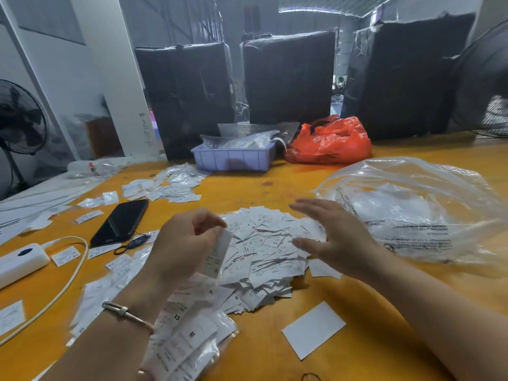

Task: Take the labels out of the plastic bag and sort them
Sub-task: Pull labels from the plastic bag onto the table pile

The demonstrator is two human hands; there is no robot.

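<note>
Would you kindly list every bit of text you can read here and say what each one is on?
"M": label in a clear sleeve, nearest the camera.
"XS": label just behind it.
"XS": label in the central pile.
"S": label at the pile's near edge.
"ATTENZIONE": mirrored print on the clear plastic bag.
Other bag print, the label strip in the left hand, wall scribbles: unreadable.

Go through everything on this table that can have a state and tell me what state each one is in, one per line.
Left hand: pinching one label, lifted off the pile.
Right hand: open, fingers spread over the label pile.
Clear plastic bag: lying crumpled to the right, looks emptied.
Phone: screen dark, face up.
Orange bag: bunched up.
Lavender bin: holding clear packets.
</note>
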